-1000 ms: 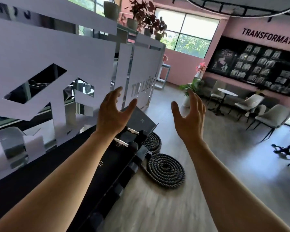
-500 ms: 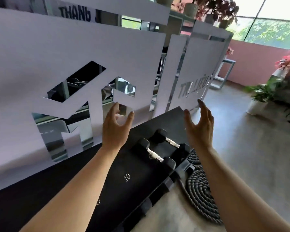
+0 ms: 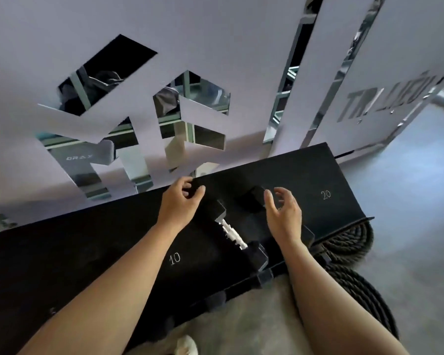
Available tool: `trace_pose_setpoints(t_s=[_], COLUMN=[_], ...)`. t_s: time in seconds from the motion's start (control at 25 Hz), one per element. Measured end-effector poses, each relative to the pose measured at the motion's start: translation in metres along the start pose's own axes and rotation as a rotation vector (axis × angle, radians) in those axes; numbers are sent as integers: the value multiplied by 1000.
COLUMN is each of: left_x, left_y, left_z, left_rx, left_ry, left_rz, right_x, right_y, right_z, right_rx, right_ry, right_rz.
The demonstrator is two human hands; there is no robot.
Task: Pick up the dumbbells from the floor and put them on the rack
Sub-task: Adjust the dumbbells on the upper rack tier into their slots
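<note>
Black dumbbell [image 3: 235,233] on rack [image 3: 326,180], seemingly between empty hands.

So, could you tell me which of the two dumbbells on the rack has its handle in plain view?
The left dumbbell, lying between the hands: its silver handle shows. The right hand covers the other's.

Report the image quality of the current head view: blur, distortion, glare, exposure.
Head view: wide-angle bending curves the rack edge and wall panel; motion blur smears the far right lettering; mirrored cut-outs throw bright reflections; the black rack swallows detail, so only the dumbbell handle reads; both hands, left hand and right hand, stay fairly sharp.
</note>
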State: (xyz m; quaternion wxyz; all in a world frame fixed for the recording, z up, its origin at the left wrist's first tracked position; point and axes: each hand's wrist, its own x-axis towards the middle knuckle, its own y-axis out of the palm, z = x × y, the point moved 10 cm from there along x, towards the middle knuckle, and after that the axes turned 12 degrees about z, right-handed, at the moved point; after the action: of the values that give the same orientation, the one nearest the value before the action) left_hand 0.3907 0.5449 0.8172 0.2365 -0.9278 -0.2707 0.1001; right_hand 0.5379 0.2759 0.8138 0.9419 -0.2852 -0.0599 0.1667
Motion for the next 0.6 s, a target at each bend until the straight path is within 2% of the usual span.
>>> trace_pose_setpoints(t_s=[0.28,0.52,0.6], left_x=[73,91,98], left_y=[75,136,152], left_z=[44,122,138], left_rx=[71,149,192], left_ry=[-97,-399,-443], left_rz=[92,242,256], right_x=[35,20,22], right_y=[43,90,111], right_z=[-105,-205,-231], right_rx=[14,120,148], right_ry=[238,455,509], right_rz=[103,246,317])
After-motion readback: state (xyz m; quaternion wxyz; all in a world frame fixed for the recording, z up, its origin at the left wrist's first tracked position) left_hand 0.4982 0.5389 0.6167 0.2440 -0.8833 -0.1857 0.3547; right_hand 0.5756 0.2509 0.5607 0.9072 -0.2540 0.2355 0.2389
